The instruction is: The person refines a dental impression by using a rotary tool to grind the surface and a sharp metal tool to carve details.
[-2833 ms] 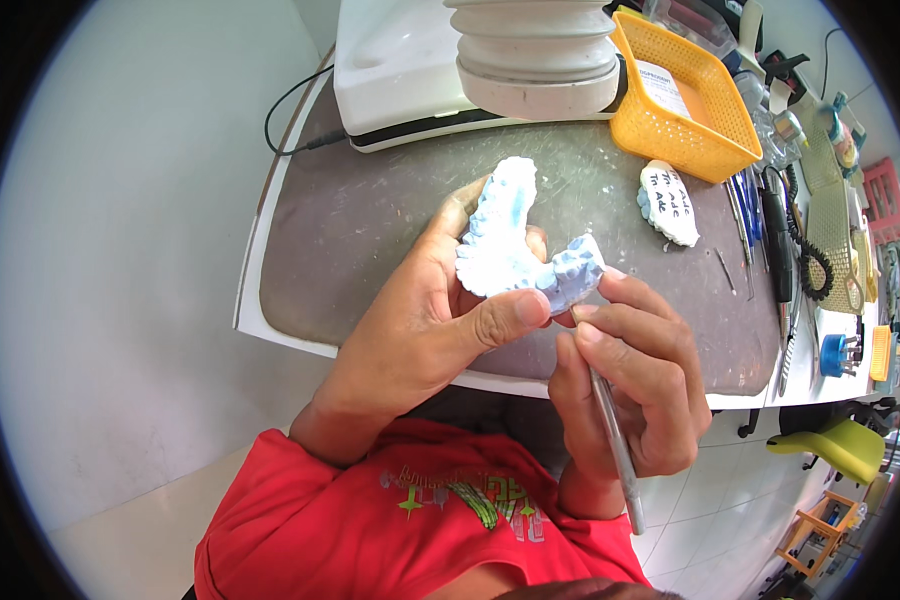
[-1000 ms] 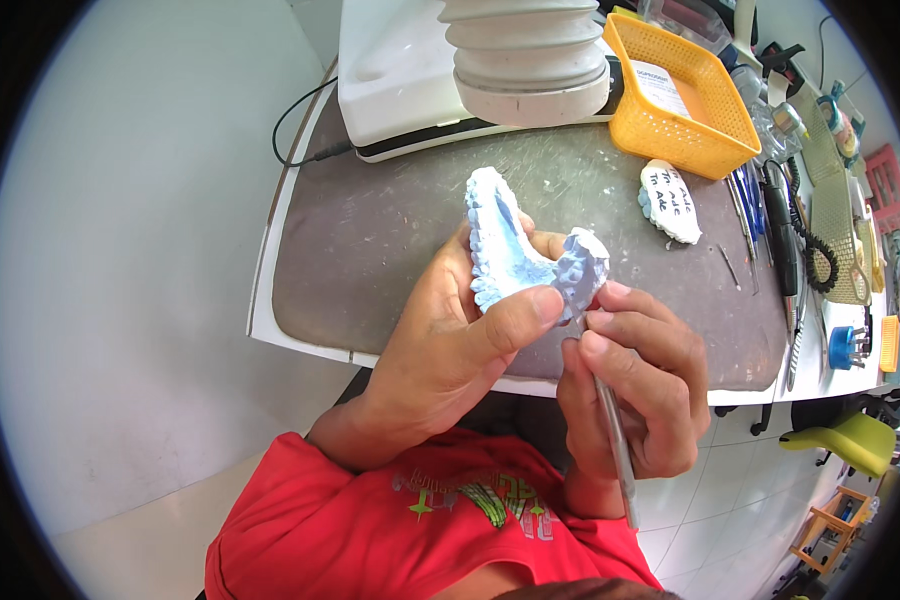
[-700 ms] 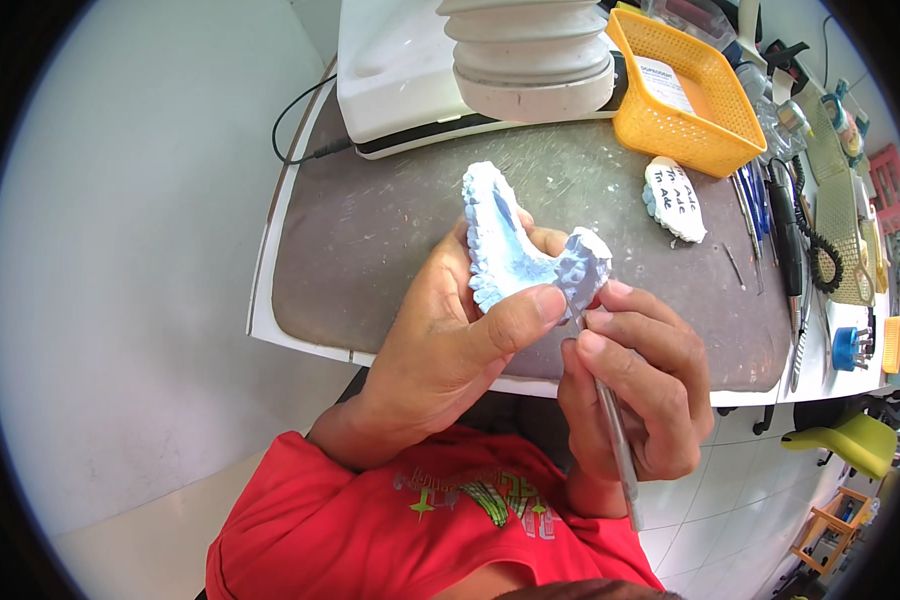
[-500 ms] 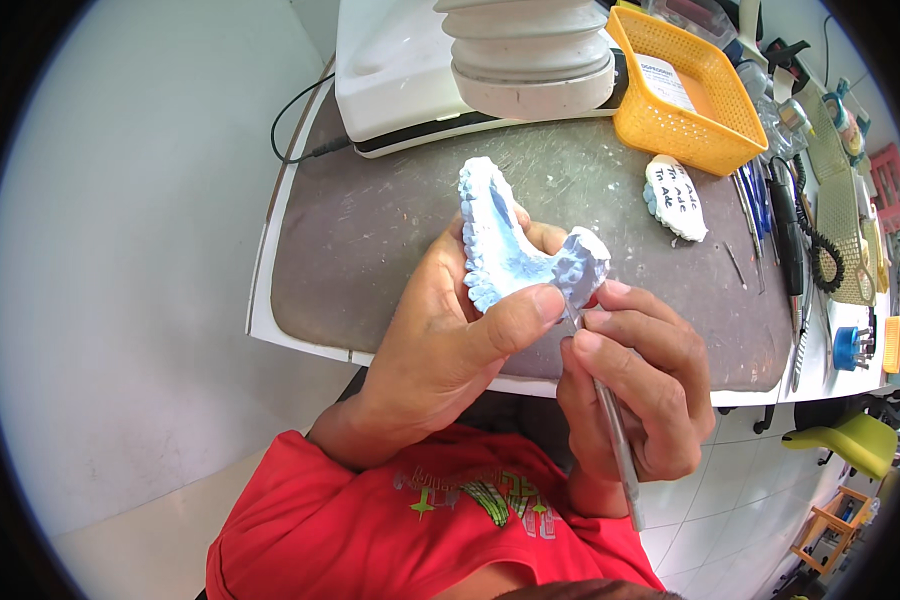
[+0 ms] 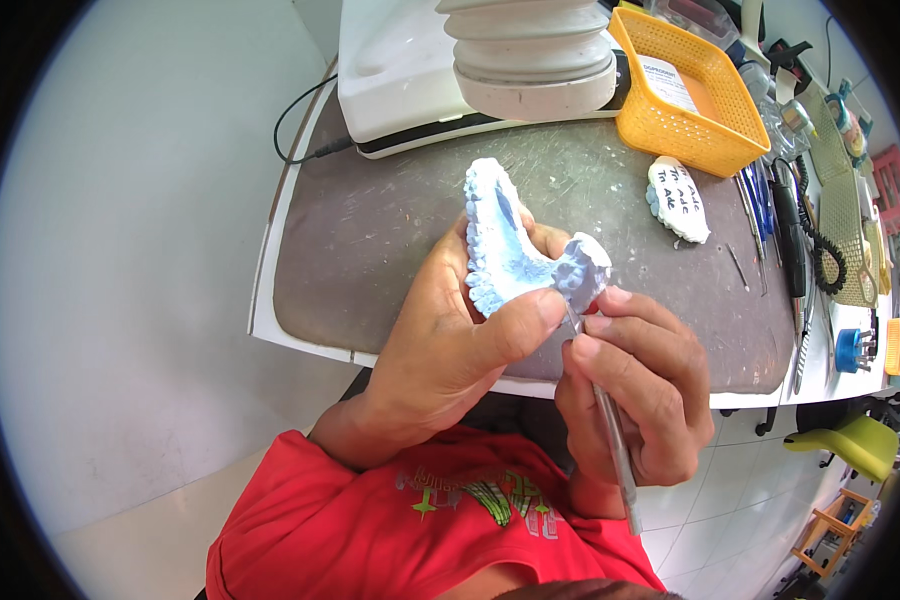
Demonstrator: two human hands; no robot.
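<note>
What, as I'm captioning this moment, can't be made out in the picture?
In the head view:
Left hand: fingers partly hidden behind the dental cast.
Metal tool: tip too small to tell whether it touches the cast.
Ribbed white tube: upper end cut off by the top edge.

Blue-white dental cast (image 5: 510,262) is looking chalky, matt, kinda rough, like plaster. Slim tool (image 5: 617,450) is showing smooth, shiny metal. Far-right yellow basket (image 5: 682,138) is showing perforated plastic. Brown-grey mat (image 5: 370,220) is looking pretty scuffed. Near red shirt (image 5: 315,520) is showing matt cloth. Far white housing (image 5: 395,70) is gleaming, smooth plastic.
</note>
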